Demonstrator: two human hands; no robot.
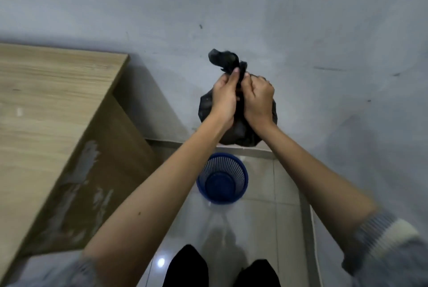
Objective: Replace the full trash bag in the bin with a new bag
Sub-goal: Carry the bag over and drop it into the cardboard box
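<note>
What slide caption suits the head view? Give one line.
Both hands, left hand and right hand, tie the black trash bag above the unlined blue bin.

There was one black trash bag [238,122], one blue bin [222,179] (a mesh one, with nothing in it) and one wooden tabletop [46,92]. Two hands showed, a left hand [223,99] and a right hand [259,99], and two dark shoes [187,268].

The bag [238,131] hangs above the bin [222,177] on the floor [261,217], right of the desk [46,105].
</note>
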